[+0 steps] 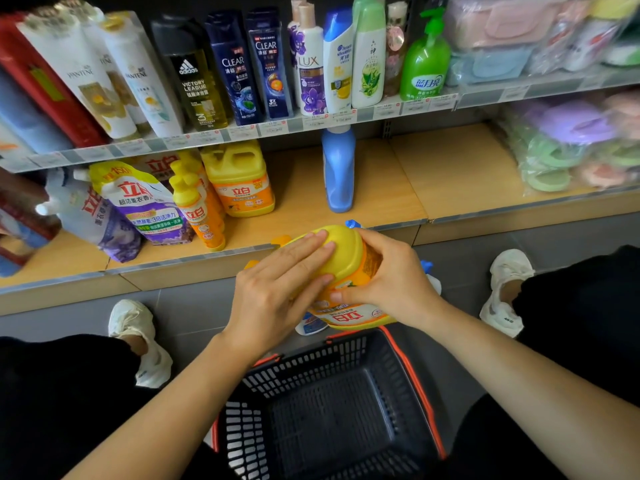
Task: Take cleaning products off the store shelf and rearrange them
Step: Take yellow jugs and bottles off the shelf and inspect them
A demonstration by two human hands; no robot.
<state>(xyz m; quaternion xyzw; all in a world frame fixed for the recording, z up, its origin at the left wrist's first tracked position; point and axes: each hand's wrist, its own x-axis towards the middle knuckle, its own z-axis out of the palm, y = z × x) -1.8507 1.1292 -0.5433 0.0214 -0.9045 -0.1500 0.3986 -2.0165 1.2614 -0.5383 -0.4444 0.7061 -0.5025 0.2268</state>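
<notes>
Above the basket [311,362], the right hand [391,282] curls round the yellow jug [346,251] and the left hand [277,289] presses flat against it; best to support its base when moving it

One tall blue plastic bottle [337,171]! Left of it: one big yellow plastic jug [239,178], two slim yellow-orange bottles [199,211], two purple-and-white refill pouches [145,206]. In front, a second yellow jug [346,251]. Above it, two dark blue shampoo bottles [235,74], one green pump bottle [425,69].
</notes>
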